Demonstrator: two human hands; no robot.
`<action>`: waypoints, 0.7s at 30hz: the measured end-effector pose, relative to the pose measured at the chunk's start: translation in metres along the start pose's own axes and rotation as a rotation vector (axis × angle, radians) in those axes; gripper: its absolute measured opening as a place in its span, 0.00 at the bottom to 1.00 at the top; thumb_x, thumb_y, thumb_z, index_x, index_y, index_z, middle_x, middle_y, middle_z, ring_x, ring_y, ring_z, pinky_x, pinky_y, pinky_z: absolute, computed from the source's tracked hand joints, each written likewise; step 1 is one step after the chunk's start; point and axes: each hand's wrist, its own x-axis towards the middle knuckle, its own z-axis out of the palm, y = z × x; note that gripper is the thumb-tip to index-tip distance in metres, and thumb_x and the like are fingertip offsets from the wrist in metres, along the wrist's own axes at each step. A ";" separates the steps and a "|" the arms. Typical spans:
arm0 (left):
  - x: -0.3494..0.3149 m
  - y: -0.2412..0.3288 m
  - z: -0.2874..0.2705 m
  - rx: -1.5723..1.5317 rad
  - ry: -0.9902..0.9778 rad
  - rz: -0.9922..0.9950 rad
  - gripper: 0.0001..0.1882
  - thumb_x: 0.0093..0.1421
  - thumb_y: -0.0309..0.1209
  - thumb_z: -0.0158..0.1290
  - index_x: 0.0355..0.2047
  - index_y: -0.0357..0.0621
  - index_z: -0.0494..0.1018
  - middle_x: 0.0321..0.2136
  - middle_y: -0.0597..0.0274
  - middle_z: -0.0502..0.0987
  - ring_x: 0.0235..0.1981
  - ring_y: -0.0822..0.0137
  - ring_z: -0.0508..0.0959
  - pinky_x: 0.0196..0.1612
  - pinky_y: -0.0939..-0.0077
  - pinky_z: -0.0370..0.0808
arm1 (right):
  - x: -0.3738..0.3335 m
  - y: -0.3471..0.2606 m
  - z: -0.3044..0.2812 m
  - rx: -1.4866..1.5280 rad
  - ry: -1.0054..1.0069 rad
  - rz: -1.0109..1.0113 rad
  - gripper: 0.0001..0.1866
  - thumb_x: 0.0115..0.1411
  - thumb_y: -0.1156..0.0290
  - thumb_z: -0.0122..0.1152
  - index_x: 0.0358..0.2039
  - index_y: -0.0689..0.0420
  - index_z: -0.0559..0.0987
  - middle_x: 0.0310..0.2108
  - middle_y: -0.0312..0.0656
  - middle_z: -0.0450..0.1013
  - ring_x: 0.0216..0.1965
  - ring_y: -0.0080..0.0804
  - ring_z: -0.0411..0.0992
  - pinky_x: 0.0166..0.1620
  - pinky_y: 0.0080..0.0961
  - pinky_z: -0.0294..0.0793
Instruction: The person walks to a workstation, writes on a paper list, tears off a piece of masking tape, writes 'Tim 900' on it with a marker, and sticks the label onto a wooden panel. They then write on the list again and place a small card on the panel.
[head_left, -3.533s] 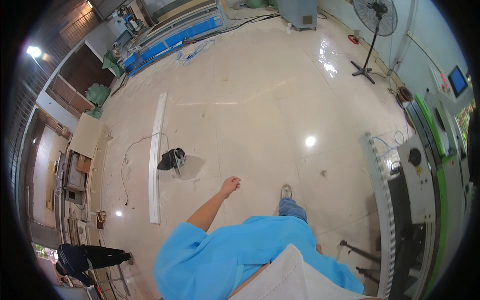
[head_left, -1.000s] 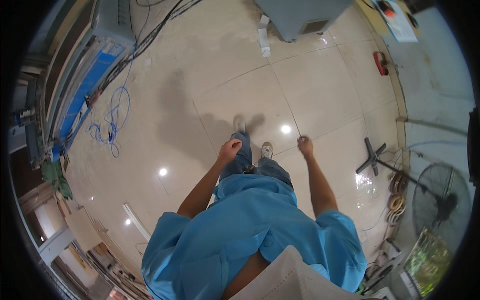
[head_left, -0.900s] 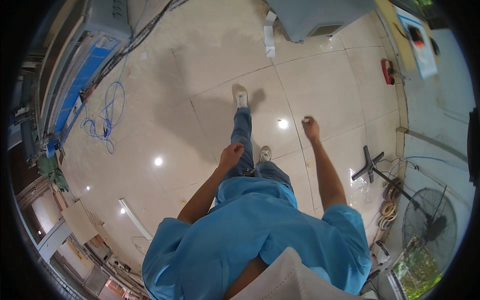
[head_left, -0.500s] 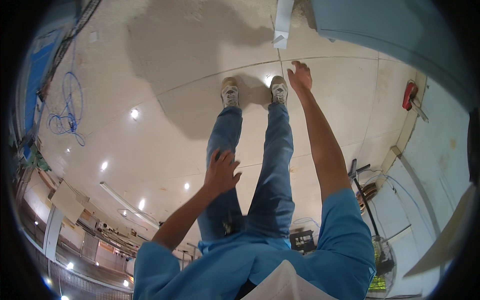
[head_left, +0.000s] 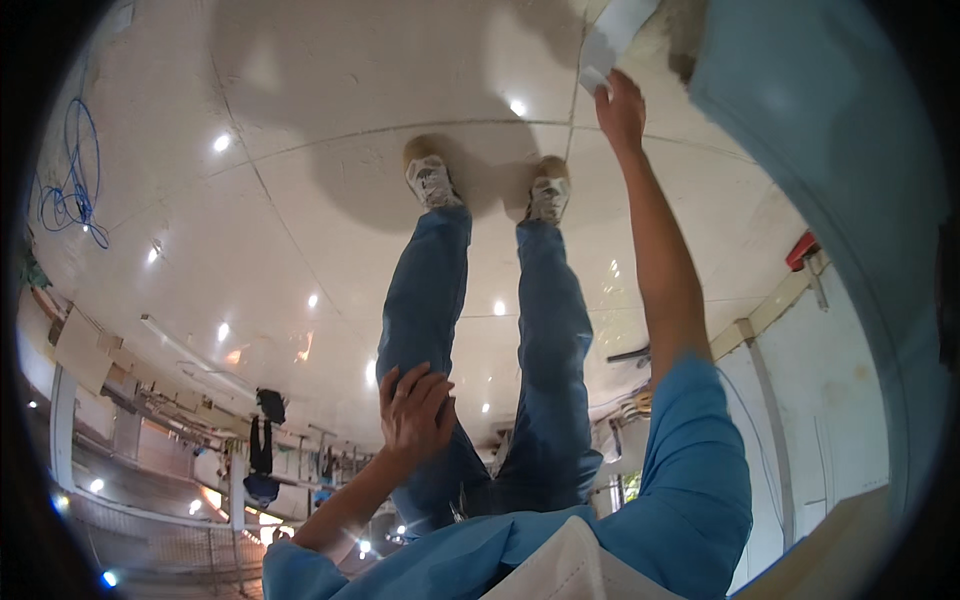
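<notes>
A long, flat white strip [head_left: 612, 40] slants across the upper part of the view. My right hand [head_left: 624, 108] reaches down to its near end, with thumb and fingers closing on the edge there; part of that grip is blurred. The strip looks thin and stiff, and its far end runs out of view. My left hand [head_left: 412, 408] lies on my left thigh, fingers somewhat spread, holding nothing.
A large grey-blue panel [head_left: 830, 120] stands close on the right. A red-headed tool [head_left: 802, 250] leans by the white wall [head_left: 835, 400]. Blue cable [head_left: 75, 190] lies coiled on the floor at left. My shoes [head_left: 432, 180] stand apart on the pale floor.
My right hand has moved forward from near my right shoe to the strip's end. The strip now slants away from the floor seam. My left hand has come to rest on my thigh.
</notes>
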 end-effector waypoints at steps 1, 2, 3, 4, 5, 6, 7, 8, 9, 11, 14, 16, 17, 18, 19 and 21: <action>0.003 0.001 0.004 -0.025 0.009 0.007 0.11 0.57 0.32 0.62 0.40 0.48 0.82 0.44 0.65 0.83 0.58 0.61 0.76 0.68 0.50 0.58 | -0.010 -0.015 -0.036 0.199 0.078 0.049 0.18 0.63 0.63 0.61 0.50 0.61 0.81 0.51 0.53 0.79 0.53 0.53 0.77 0.58 0.43 0.74; 0.006 0.001 0.009 -0.043 0.006 0.002 0.11 0.57 0.32 0.62 0.40 0.48 0.82 0.44 0.64 0.83 0.58 0.60 0.76 0.68 0.50 0.59 | -0.022 -0.031 -0.079 0.407 0.067 0.107 0.18 0.63 0.63 0.61 0.48 0.63 0.80 0.47 0.54 0.80 0.47 0.52 0.78 0.54 0.41 0.75; 0.008 0.000 0.014 -0.058 0.016 0.019 0.11 0.57 0.32 0.62 0.41 0.47 0.82 0.44 0.63 0.84 0.58 0.59 0.76 0.68 0.51 0.60 | -0.034 -0.045 -0.130 0.476 -0.016 0.162 0.16 0.64 0.65 0.61 0.47 0.63 0.80 0.45 0.51 0.80 0.46 0.46 0.78 0.53 0.36 0.75; 0.013 0.001 0.018 -0.068 0.013 0.024 0.11 0.58 0.32 0.62 0.41 0.46 0.82 0.44 0.61 0.84 0.57 0.59 0.77 0.68 0.51 0.60 | -0.047 -0.061 -0.185 0.572 -0.079 0.177 0.14 0.65 0.66 0.60 0.46 0.63 0.80 0.43 0.49 0.81 0.44 0.40 0.79 0.52 0.32 0.74; 0.017 0.002 0.021 -0.073 0.060 0.058 0.11 0.58 0.31 0.62 0.41 0.45 0.81 0.44 0.60 0.84 0.57 0.58 0.77 0.67 0.51 0.61 | -0.060 -0.081 -0.237 0.806 -0.091 0.231 0.12 0.66 0.68 0.59 0.45 0.62 0.80 0.42 0.45 0.81 0.43 0.33 0.78 0.53 0.28 0.73; 0.021 0.007 0.020 -0.108 0.061 0.029 0.11 0.58 0.31 0.61 0.42 0.45 0.81 0.44 0.58 0.83 0.56 0.57 0.78 0.67 0.51 0.62 | -0.069 -0.104 -0.286 1.071 -0.072 0.202 0.11 0.67 0.69 0.58 0.44 0.62 0.80 0.41 0.41 0.80 0.42 0.26 0.77 0.53 0.23 0.72; 0.027 0.014 0.016 -0.132 0.059 -0.013 0.12 0.59 0.31 0.61 0.42 0.45 0.81 0.44 0.56 0.83 0.54 0.56 0.79 0.66 0.50 0.62 | -0.074 -0.126 -0.334 1.180 -0.072 0.186 0.10 0.68 0.70 0.58 0.45 0.61 0.80 0.41 0.39 0.80 0.43 0.25 0.76 0.53 0.23 0.71; 0.033 0.023 0.006 -0.192 0.005 -0.078 0.13 0.60 0.32 0.61 0.45 0.43 0.80 0.45 0.52 0.82 0.51 0.52 0.80 0.63 0.50 0.67 | -0.081 -0.150 -0.381 1.291 -0.082 0.165 0.09 0.68 0.71 0.58 0.46 0.60 0.80 0.42 0.37 0.80 0.44 0.23 0.76 0.53 0.23 0.71; 0.036 0.042 -0.008 -0.402 0.099 -0.162 0.16 0.62 0.33 0.61 0.49 0.42 0.78 0.46 0.51 0.81 0.50 0.49 0.80 0.57 0.54 0.73 | -0.087 -0.174 -0.424 1.401 -0.097 0.156 0.09 0.68 0.72 0.58 0.47 0.59 0.80 0.43 0.35 0.80 0.44 0.22 0.76 0.53 0.23 0.71; 0.043 0.081 -0.063 -0.559 0.264 0.047 0.19 0.63 0.33 0.60 0.53 0.42 0.75 0.47 0.51 0.81 0.49 0.48 0.80 0.52 0.58 0.77 | -0.100 -0.221 -0.508 1.472 -0.105 0.074 0.12 0.68 0.74 0.57 0.50 0.61 0.80 0.44 0.38 0.80 0.45 0.25 0.78 0.52 0.27 0.76; 0.042 0.149 -0.187 -0.627 0.465 0.316 0.20 0.64 0.30 0.60 0.56 0.42 0.74 0.47 0.51 0.81 0.50 0.53 0.81 0.53 0.61 0.77 | -0.128 -0.279 -0.613 1.590 -0.126 -0.132 0.15 0.68 0.75 0.56 0.53 0.65 0.78 0.43 0.43 0.80 0.43 0.32 0.80 0.50 0.36 0.83; 0.023 0.187 -0.278 -0.658 0.637 0.524 0.21 0.64 0.29 0.61 0.56 0.41 0.74 0.48 0.51 0.80 0.51 0.56 0.81 0.54 0.62 0.77 | -0.147 -0.307 -0.669 1.590 -0.177 -0.236 0.16 0.66 0.76 0.56 0.53 0.65 0.78 0.43 0.42 0.80 0.43 0.31 0.80 0.49 0.33 0.82; 0.011 0.203 -0.326 -0.669 0.729 0.670 0.21 0.64 0.29 0.62 0.56 0.41 0.74 0.49 0.51 0.80 0.52 0.57 0.81 0.55 0.62 0.76 | -0.153 -0.322 -0.692 1.598 -0.213 -0.328 0.16 0.66 0.77 0.56 0.53 0.66 0.78 0.43 0.42 0.80 0.43 0.30 0.80 0.49 0.32 0.82; -0.001 0.220 -0.370 -0.647 0.755 0.770 0.24 0.63 0.29 0.63 0.58 0.40 0.72 0.51 0.52 0.79 0.53 0.57 0.79 0.57 0.62 0.75 | -0.155 -0.334 -0.713 1.583 -0.228 -0.375 0.17 0.65 0.77 0.56 0.54 0.66 0.78 0.43 0.42 0.80 0.43 0.29 0.80 0.48 0.31 0.81; -0.016 0.239 -0.405 -0.635 0.784 0.880 0.26 0.63 0.30 0.63 0.60 0.40 0.71 0.52 0.52 0.78 0.55 0.57 0.78 0.59 0.61 0.74 | -0.157 -0.343 -0.732 1.571 -0.253 -0.437 0.17 0.64 0.77 0.57 0.54 0.66 0.78 0.43 0.41 0.80 0.42 0.27 0.80 0.47 0.29 0.81; -0.046 0.277 -0.456 -0.588 0.689 0.993 0.30 0.63 0.29 0.63 0.64 0.41 0.68 0.55 0.52 0.77 0.58 0.58 0.76 0.61 0.60 0.72 | -0.170 -0.363 -0.758 1.586 -0.294 -0.514 0.18 0.63 0.78 0.57 0.54 0.66 0.78 0.42 0.40 0.80 0.40 0.24 0.79 0.44 0.26 0.79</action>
